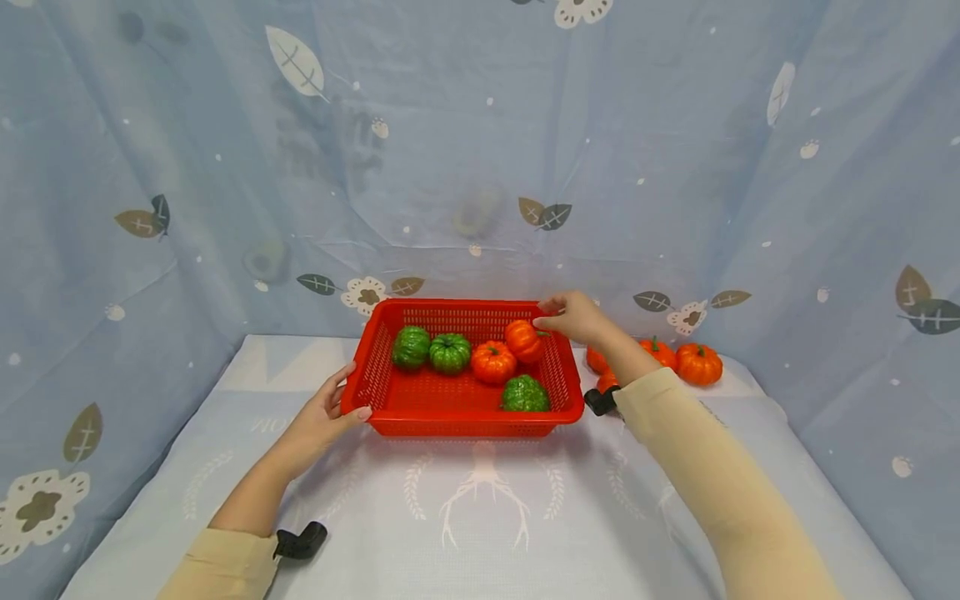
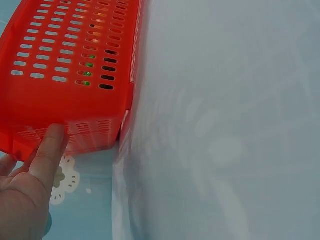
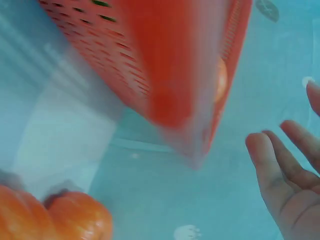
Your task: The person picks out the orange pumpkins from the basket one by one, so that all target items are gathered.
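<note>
A red plastic basket [image 1: 450,415] with slotted walls stands on the table. Inside lie two orange pumpkins [image 1: 492,362], two ribbed green pumpkins [image 1: 450,354] and a bumpier green one [image 1: 525,394]. My left hand [image 1: 318,425] rests against the basket's left end, its straight thumb touching the rim near the front corner; the left wrist view shows this thumb [image 2: 48,155] up close. Above the back right corner is my right hand [image 1: 573,319], beside the upper orange pumpkin [image 1: 523,342]. Its fingers are spread and hold nothing in the right wrist view.
Several orange pumpkins [image 1: 699,364] lie on the table right of the basket, partly hidden by the right forearm. A blue patterned curtain [image 1: 465,167] hangs behind and at both sides. White cloth [image 1: 480,517] covers the table.
</note>
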A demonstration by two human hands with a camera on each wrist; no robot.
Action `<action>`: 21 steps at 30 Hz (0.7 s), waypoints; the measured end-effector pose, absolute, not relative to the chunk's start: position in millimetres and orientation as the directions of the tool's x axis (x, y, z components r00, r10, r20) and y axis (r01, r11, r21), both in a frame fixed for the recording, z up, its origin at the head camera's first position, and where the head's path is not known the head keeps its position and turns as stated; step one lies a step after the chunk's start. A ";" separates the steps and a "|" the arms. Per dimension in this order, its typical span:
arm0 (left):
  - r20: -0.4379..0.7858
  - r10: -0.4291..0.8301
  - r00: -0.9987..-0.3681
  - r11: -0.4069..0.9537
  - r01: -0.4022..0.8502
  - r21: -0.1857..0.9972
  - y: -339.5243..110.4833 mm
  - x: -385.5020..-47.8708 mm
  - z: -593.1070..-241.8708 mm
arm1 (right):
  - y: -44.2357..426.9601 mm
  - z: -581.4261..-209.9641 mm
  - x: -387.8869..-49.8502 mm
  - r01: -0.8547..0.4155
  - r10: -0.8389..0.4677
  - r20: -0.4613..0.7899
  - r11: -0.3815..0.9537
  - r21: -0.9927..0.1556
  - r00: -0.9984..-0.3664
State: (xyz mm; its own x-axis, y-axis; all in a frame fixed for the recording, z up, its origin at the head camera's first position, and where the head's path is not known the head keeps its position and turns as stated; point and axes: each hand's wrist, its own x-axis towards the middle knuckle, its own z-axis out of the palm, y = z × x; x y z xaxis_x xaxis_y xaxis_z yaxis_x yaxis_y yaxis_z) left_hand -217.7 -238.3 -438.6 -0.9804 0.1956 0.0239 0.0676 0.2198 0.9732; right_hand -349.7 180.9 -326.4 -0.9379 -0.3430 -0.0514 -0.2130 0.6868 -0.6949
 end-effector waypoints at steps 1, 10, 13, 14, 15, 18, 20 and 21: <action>0.025 0.198 -0.980 0.222 0.070 0.973 -238.2 -217.6 -438.3 | 179.6 -324.0 -349.8 -0.214 -0.346 -0.051 0.681 -0.701 -0.937; 0.015 0.190 -0.982 0.203 0.054 0.978 -239.1 -219.0 -440.4 | 155.4 -325.9 -355.0 -0.178 -0.334 -0.041 0.597 -0.783 -0.942; 0.017 0.195 -0.981 0.200 0.057 0.978 -239.6 -219.5 -441.0 | 150.6 -336.4 -359.5 -0.116 -0.305 -0.089 0.593 -0.797 -0.948; 0.018 0.194 -0.981 0.199 0.057 0.978 -239.5 -219.3 -440.6 | 149.8 -339.5 -361.4 -0.105 -0.291 -0.092 0.595 -0.797 -0.952; 0.020 0.196 -0.980 0.199 0.059 0.978 -239.6 -219.2 -440.2 | 149.1 -342.6 -363.3 -0.100 -0.278 -0.090 0.602 -0.792 -0.956; 0.023 0.198 -0.980 0.199 0.063 0.978 -239.5 -218.7 -439.4 | 148.2 -350.1 -369.0 -0.108 -0.255 -0.076 0.635 -0.765 -0.964; 0.026 0.197 -0.980 0.201 0.066 0.977 -238.7 -218.5 -438.5 | 147.8 -355.3 -372.9 -0.123 -0.250 -0.063 0.659 -0.742 -0.966; 0.025 0.196 -0.980 0.202 0.065 0.977 -238.7 -219.0 -438.7 | 147.6 -357.6 -374.0 -0.126 -0.248 -0.060 0.672 -0.730 -0.967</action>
